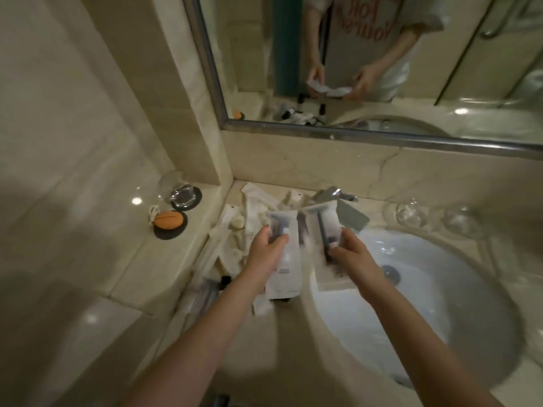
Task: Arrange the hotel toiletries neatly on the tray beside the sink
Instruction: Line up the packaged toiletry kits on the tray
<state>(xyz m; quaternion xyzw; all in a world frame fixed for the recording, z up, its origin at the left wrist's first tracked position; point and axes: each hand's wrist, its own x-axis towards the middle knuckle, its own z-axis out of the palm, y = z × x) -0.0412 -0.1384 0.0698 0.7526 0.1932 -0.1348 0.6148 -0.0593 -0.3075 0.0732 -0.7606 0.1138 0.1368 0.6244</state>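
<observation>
The left hand pinches a white sachet near its upper half. The right hand grips a second sachet, held above the sink at its left edge. Both packets run lengthwise near to far, side by side and almost touching. The loose pile of toiletries lies just beyond, to the left, nearer the left hand. I cannot make out a tray.

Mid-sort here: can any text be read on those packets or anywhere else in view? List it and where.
Reflected T-shirt: red letters, reversed and cut off; possibly "Yours", uncertain.
Left razor packet, gripped by the left hand: small dark print, too blurred to read.
Right razor packet, gripped by the right hand: small label, too blurred.
Nothing else is legible.
</observation>
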